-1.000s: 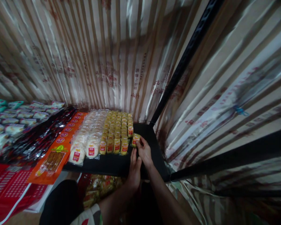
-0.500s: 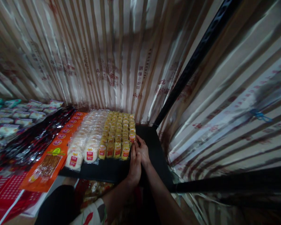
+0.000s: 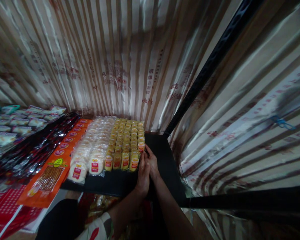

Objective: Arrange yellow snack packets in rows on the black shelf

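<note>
Rows of small yellow wrapped snack packets (image 3: 125,160) stand at the right end of the goods on a black shelf (image 3: 162,156). The rightmost row is shorter, and its front packet (image 3: 141,146) has a red and white label. My right hand (image 3: 153,164) reaches along the right side of that packet, fingers stretched out and touching its edge. Close beside it, my left hand (image 3: 143,173) is held with straight fingers just in front of the same short row, almost against my right hand. The inner sides of both hands are partly hidden.
Left of the yellow rows are white round wrapped crackers (image 3: 97,163), orange snack packs (image 3: 50,176), dark shiny packs (image 3: 35,146) and white packets (image 3: 21,129). A red basket (image 3: 7,200) sits lower left. A black post (image 3: 190,96) rises at the shelf's back corner before striped sheeting (image 3: 130,50).
The view has shifted slightly. Both hands stay at the short yellow row, with the right fingers a little further along its side. The packets look unmoved.
</note>
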Demonstrator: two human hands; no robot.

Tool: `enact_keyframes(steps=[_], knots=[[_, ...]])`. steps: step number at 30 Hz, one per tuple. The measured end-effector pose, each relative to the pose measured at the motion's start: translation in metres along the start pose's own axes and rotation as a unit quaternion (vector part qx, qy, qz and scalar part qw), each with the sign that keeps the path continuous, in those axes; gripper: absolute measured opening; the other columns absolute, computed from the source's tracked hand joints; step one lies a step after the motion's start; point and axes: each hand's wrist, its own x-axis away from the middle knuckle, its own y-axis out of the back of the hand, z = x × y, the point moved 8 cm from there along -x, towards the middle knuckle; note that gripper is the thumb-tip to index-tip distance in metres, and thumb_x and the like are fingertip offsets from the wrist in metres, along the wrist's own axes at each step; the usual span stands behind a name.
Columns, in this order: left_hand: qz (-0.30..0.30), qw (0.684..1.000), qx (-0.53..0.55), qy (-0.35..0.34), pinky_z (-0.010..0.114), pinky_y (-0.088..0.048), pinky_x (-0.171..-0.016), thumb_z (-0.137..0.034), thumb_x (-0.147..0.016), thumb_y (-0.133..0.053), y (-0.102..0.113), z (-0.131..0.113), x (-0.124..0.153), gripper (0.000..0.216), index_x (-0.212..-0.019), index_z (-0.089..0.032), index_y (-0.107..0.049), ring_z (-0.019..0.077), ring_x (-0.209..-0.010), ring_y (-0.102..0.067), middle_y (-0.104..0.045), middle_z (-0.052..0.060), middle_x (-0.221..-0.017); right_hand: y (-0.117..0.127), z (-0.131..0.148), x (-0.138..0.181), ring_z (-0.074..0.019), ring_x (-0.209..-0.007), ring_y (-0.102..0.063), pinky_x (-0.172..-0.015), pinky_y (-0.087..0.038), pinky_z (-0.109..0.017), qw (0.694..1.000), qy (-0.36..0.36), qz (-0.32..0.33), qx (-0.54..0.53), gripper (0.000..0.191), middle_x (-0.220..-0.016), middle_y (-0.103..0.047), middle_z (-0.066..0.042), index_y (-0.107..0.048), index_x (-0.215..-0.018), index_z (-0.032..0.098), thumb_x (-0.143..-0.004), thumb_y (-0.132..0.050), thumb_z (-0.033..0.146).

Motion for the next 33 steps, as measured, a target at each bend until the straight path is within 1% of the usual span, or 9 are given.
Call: enact_keyframes(steps=[4,7,13,18,21,25,28,30,33], knots=[[0.006,1.0,0.002,-0.015,0.028,-0.013,-0.114,-0.047,-0.085,-0.036,-0.001,0.0,-0.001,0.064,-0.139,-0.014,-0.029,0.0165,-0.138,-0.015,-0.02,0.006,-0.15,0.006,0.003,0.001,-0.0216,-0.11,-0.054,-0.097,-0.041,-0.039,0.998,0.013,-0.026,0.06,0.048,-0.12,-0.06,-0.006,-0.054,-0.122,0.021,-0.077,-0.049,0.037],[0.009,1.0,0.0,-0.009,0.029,-0.013,-0.114,-0.045,-0.086,-0.034,-0.001,0.002,-0.002,0.061,-0.138,-0.014,-0.03,0.0161,-0.138,-0.016,-0.021,0.006,-0.149,0.004,0.003,0.0,-0.0208,-0.108,-0.054,-0.097,-0.04,-0.039,0.996,0.021,-0.016,0.083,0.045,-0.12,-0.06,-0.006,-0.056,-0.12,0.022,-0.078,-0.047,0.035],[0.002,1.0,-0.001,-0.004,0.031,-0.013,-0.114,-0.041,-0.087,-0.034,-0.002,-0.001,-0.002,0.058,-0.139,-0.016,-0.03,0.017,-0.137,-0.018,-0.024,0.005,-0.149,0.004,-0.003,-0.002,-0.021,-0.109,-0.054,-0.098,-0.04,-0.04,0.998,0.018,0.0,0.064,0.044,-0.12,-0.06,-0.005,-0.058,-0.118,0.021,-0.077,-0.047,0.033],[0.008,1.0,0.001,-0.021,0.03,-0.015,-0.114,-0.042,-0.086,-0.035,-0.005,-0.005,0.005,0.058,-0.138,-0.016,-0.031,0.0168,-0.137,-0.02,-0.023,0.005,-0.149,0.012,-0.001,0.003,-0.0222,-0.115,-0.05,-0.097,-0.041,-0.041,0.999,0.028,-0.022,0.034,0.049,-0.12,-0.06,-0.004,-0.051,-0.125,0.024,-0.077,-0.048,0.034],[0.015,0.999,-0.003,-0.03,0.03,-0.017,-0.113,-0.042,-0.086,-0.036,-0.004,-0.011,0.015,0.057,-0.137,-0.017,-0.033,0.0173,-0.136,-0.022,-0.025,0.004,-0.148,0.018,0.004,0.013,-0.0234,-0.112,-0.052,-0.094,-0.044,-0.041,0.999,0.013,-0.038,0.03,0.046,-0.116,-0.061,-0.006,-0.054,-0.121,0.022,-0.076,-0.049,0.034],[0.014,0.999,-0.031,-0.033,0.03,-0.026,-0.11,-0.041,-0.087,-0.036,0.006,-0.023,0.043,0.048,-0.131,-0.021,-0.043,0.018,-0.13,-0.036,-0.041,0.004,-0.141,0.022,0.013,0.046,-0.023,-0.105,-0.056,-0.09,-0.045,-0.039,0.996,-0.036,-0.083,0.01,0.046,-0.115,-0.06,-0.012,-0.055,-0.117,0.017,-0.077,-0.048,0.038],[-0.001,0.997,-0.066,-0.04,0.03,-0.033,-0.105,-0.038,-0.088,-0.036,0.025,-0.031,0.075,0.042,-0.125,-0.021,-0.048,0.0179,-0.121,-0.046,-0.052,0.005,-0.13,0.015,0.02,0.086,-0.0214,-0.101,-0.058,-0.087,-0.047,-0.037,0.994,-0.045,-0.093,-0.04,0.046,-0.116,-0.058,-0.014,-0.052,-0.118,0.016,-0.079,-0.045,0.04],[-0.001,0.994,-0.092,-0.051,0.031,-0.033,-0.105,-0.036,-0.088,-0.037,0.041,-0.031,0.102,0.041,-0.124,-0.021,-0.049,0.0186,-0.119,-0.047,-0.053,0.006,-0.128,0.007,0.023,0.117,-0.0208,-0.097,-0.059,-0.085,-0.047,-0.038,0.994,-0.032,-0.083,-0.061,0.044,-0.113,-0.06,-0.013,-0.053,-0.116,0.017,-0.08,-0.046,0.04],[0.015,0.99,-0.124,-0.065,0.032,-0.03,-0.107,-0.034,-0.089,-0.035,0.063,-0.023,0.142,0.041,-0.126,-0.02,-0.047,0.0186,-0.123,-0.042,-0.049,0.007,-0.131,-0.007,0.018,0.162,-0.0204,-0.091,-0.061,-0.084,-0.048,-0.039,0.998,-0.019,-0.039,-0.05,0.036,-0.104,-0.064,-0.01,-0.059,-0.106,0.018,-0.079,-0.046,0.039]])
